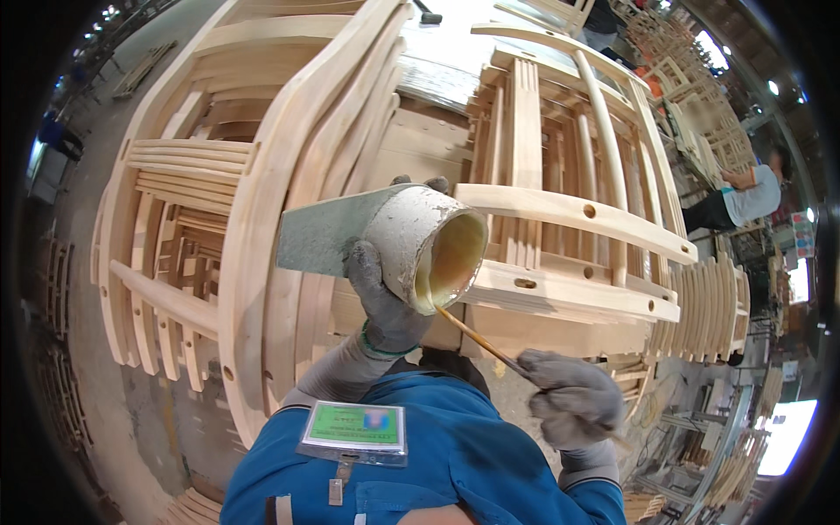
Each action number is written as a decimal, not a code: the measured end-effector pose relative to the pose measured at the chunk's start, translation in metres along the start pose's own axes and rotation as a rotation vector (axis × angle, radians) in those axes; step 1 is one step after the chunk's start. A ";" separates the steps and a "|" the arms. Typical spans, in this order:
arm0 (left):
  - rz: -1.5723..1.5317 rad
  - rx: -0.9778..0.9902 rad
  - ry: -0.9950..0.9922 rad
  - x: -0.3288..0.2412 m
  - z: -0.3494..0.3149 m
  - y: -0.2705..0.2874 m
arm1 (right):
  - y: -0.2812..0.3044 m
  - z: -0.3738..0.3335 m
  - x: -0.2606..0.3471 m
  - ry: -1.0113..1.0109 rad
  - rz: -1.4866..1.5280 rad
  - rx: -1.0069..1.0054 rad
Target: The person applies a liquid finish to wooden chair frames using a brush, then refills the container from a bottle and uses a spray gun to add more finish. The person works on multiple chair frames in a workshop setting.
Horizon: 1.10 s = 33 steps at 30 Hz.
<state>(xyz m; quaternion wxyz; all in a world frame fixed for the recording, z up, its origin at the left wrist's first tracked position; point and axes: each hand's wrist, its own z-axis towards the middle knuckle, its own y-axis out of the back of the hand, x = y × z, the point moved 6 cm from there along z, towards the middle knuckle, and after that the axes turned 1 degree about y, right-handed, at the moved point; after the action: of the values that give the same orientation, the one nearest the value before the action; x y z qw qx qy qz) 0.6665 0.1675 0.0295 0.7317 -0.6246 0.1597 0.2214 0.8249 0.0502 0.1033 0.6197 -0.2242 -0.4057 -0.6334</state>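
My left hand (387,308), in a grey glove, is wrapped round a white, crusted pot (404,241). The pot tilts so that its mouth faces right, and a yellowish, glue-like coating (457,254) shows inside. A flat grey-green piece (325,232) sticks out leftward from beside the pot; how it is held is hidden. My right hand (575,398), gloved too, is closed round a thin wooden stick (481,339). The stick's far tip touches the lower rim of the pot. Just beyond the pot, on the right, lies a slotted wooden frame rail (577,210).
Stacked pale wooden chair frames (254,201) rise on the left. More wooden frames (534,131) are piled at the right on cardboard (420,140). A person in a light shirt (752,194) is at the far right, among further stacked wooden parts (713,306).
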 end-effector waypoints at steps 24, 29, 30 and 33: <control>-0.002 -0.033 0.007 0.058 0.023 0.012 | 0.091 -0.019 -0.071 -0.724 0.095 -0.735; -0.038 -0.018 0.023 0.057 0.025 0.016 | 0.085 -0.026 -0.087 -0.748 0.065 -0.684; -0.049 -0.029 0.022 0.056 0.024 0.017 | 0.086 -0.025 -0.087 -0.757 0.076 -0.691; -0.055 -0.051 0.005 0.051 0.022 0.021 | 0.090 -0.023 -0.086 -0.774 0.120 -0.714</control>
<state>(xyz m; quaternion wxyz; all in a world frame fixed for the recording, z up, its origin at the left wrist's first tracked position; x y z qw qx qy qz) 0.6977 0.1979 -0.0106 0.7210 -0.6478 0.1385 0.2034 0.9280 0.0926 0.0441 0.3449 -0.6615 -0.3504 -0.5663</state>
